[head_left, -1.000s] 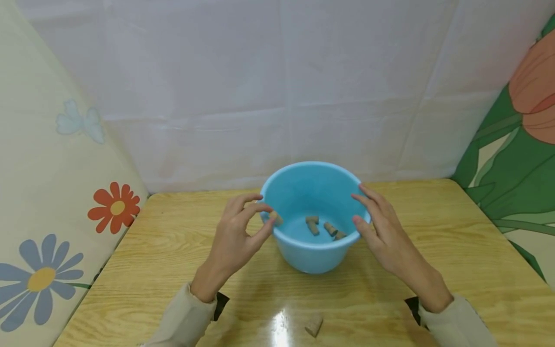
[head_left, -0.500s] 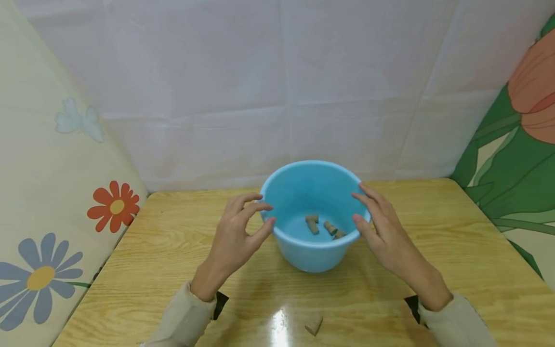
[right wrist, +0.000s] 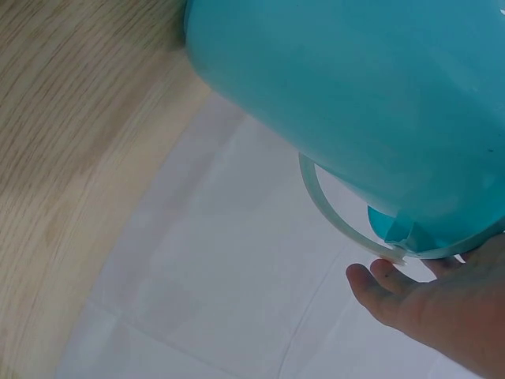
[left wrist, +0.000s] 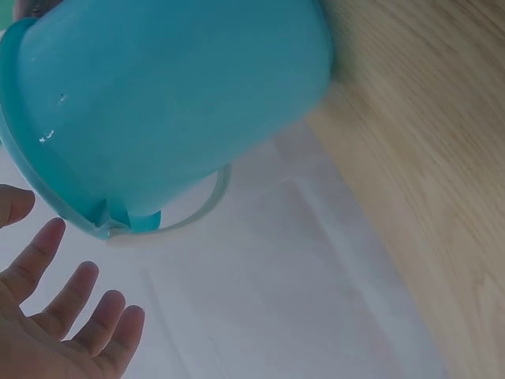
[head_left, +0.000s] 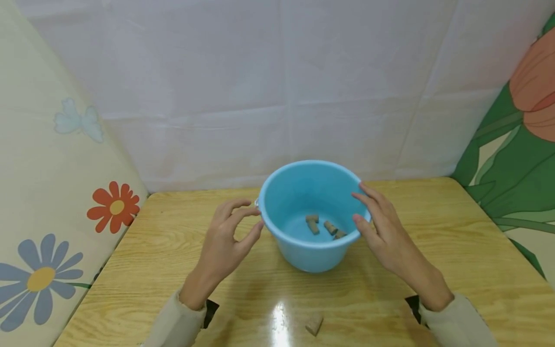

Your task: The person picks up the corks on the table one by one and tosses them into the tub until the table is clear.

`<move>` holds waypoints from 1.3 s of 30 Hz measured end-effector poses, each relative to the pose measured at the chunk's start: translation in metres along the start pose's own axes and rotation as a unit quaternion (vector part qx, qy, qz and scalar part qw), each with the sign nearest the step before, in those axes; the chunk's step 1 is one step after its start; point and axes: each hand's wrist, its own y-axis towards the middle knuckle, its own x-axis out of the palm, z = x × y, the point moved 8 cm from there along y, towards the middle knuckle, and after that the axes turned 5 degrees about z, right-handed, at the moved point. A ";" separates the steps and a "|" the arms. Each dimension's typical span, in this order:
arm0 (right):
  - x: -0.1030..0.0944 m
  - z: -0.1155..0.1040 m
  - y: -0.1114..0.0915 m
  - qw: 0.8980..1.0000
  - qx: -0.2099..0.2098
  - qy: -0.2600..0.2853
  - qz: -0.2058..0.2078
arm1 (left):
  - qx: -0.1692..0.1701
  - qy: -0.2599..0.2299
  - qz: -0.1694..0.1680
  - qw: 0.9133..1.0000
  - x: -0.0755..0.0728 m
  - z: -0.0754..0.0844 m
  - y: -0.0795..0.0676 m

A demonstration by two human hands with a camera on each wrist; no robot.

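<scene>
A light blue bucket [head_left: 312, 250] stands on the wooden table, several small tan corks [head_left: 330, 227] lying on its bottom. My left hand [head_left: 225, 241] is just off the left side of the rim, fingers loosely bent, nothing between thumb and fingers. In the left wrist view its fingertips [left wrist: 51, 230] are near the handle joint. On the right side, my right hand [head_left: 386, 233] holds the rim, thumb and some fingers reaching over it inward. The right wrist view has the other fingers [right wrist: 371, 288] outside, beside the pale handle [right wrist: 335, 213]. The near wall hides part of the bottom.
Another tan cork piece [head_left: 314, 324] lies on the table [head_left: 173, 260] near its front, between my forearms. A white cloth [head_left: 208, 96] hangs behind the table, with flower-printed panels [head_left: 52, 193] at the sides.
One second ago my left hand pinched a cork over the rim; the cork left its fingers, and the hand then drew back left, off the rim. My right hand stayed in place.
</scene>
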 end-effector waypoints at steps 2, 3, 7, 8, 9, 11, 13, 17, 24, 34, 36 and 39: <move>0.000 0.000 0.000 1.000 -0.001 0.000 0.000 | 0.003 0.000 0.000 1.000 -0.002 -0.001 -0.002; 0.000 0.000 0.000 1.000 -0.001 0.000 0.000 | 0.003 -0.001 0.000 1.000 -0.002 -0.001 -0.003; -0.001 0.000 0.000 1.000 -0.003 -0.001 0.001 | 0.005 0.004 -0.002 1.000 -0.004 -0.002 -0.007; 0.000 0.000 0.000 1.000 -0.004 -0.001 0.002 | 0.004 0.004 -0.002 1.000 -0.004 -0.002 -0.008; 0.000 -0.001 0.000 1.000 -0.005 -0.002 0.003 | 0.004 0.007 -0.003 1.000 -0.004 -0.003 -0.010; 0.000 -0.001 0.000 1.000 -0.007 -0.002 0.003 | 0.004 0.013 -0.007 1.000 -0.003 -0.003 -0.013; 0.000 -0.001 0.000 1.000 -0.006 -0.002 0.003 | 0.005 0.019 -0.012 1.000 -0.001 -0.004 -0.016; 0.000 -0.001 0.000 1.000 -0.005 -0.002 0.002 | 0.006 0.029 -0.023 0.999 0.003 -0.005 -0.025; 0.000 -0.001 0.000 1.000 -0.007 0.000 0.003 | -0.006 0.035 -0.054 0.998 0.014 -0.007 -0.040; -0.001 -0.001 -0.001 1.000 -0.004 0.003 0.002 | -0.001 0.036 -0.098 0.995 0.028 -0.004 -0.054; -0.001 -0.001 0.000 1.000 -0.003 0.003 0.001 | 0.005 0.035 -0.107 0.994 0.030 -0.004 -0.058; -0.001 -0.001 0.000 1.000 0.000 0.002 0.000 | 0.017 0.033 -0.117 0.992 0.035 -0.003 -0.065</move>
